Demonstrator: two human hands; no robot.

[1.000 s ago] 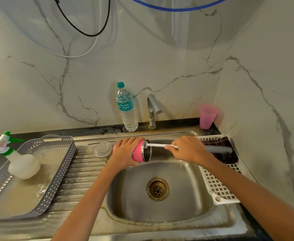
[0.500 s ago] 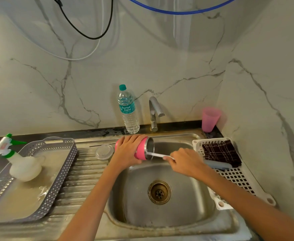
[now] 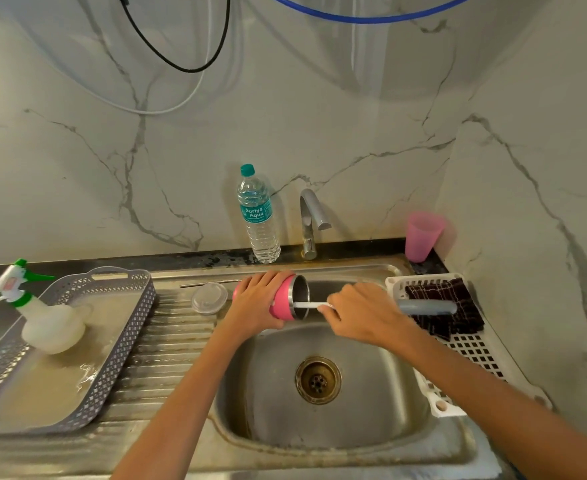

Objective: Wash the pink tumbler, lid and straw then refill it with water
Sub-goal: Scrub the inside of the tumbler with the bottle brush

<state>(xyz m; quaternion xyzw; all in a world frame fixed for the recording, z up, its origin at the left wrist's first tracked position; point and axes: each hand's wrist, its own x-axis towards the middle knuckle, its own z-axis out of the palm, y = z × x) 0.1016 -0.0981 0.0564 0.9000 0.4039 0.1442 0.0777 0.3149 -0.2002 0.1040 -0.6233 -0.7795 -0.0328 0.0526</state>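
My left hand (image 3: 255, 303) grips the pink tumbler (image 3: 285, 302), which lies sideways over the far left of the sink (image 3: 371, 420) with its steel mouth facing right. My right hand (image 3: 361, 315) holds a bottle brush (image 3: 427, 307) by its grey handle. The brush's white shaft runs into the tumbler's mouth, and the head is hidden inside. The clear lid (image 3: 210, 296) lies flat on the drainboard just left of my left hand. A thin metal straw (image 3: 209, 283) lies behind the lid along the sink's back ledge.
A water bottle (image 3: 259, 216) and the tap (image 3: 311, 220) stand behind the sink. A pink plastic cup (image 3: 423, 236) sits in the back right corner. A white rack (image 3: 465, 351) with a dark cloth (image 3: 448, 306) lies right. A grey tray (image 3: 119, 344) holds a spray bottle (image 3: 39, 317).
The brush shaft shifted slightly at the tumbler's mouth as my right hand worked it. Both hands and the tumbler stayed over the sink's far edge.
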